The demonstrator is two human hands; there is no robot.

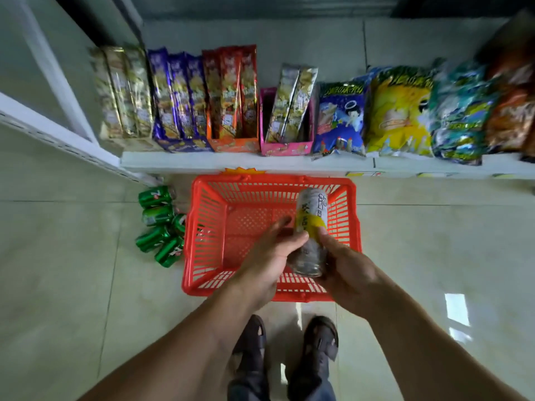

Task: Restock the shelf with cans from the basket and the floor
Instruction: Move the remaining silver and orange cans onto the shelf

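A tall silver and yellow can (pixel 311 227) is held above the red plastic basket (pixel 202 227), which stands on the floor and shows no other cans inside. My right hand (pixel 347 267) grips the can's lower end. My left hand (pixel 269 256) touches the can's left side with its thumb while the other fingers spread apart. Several green cans (pixel 160 224) lie on their sides on the tiled floor just left of the basket. The white shelf (pixel 202 162) runs along behind the basket.
On the shelf stand boxes of snack packets (pixel 228 94) and, to the right, several crisp bags (pixel 396 111). A white shelf upright and rail (pixel 52 131) stand at the left. My two sandalled feet (pixel 286 342) are just behind the basket.
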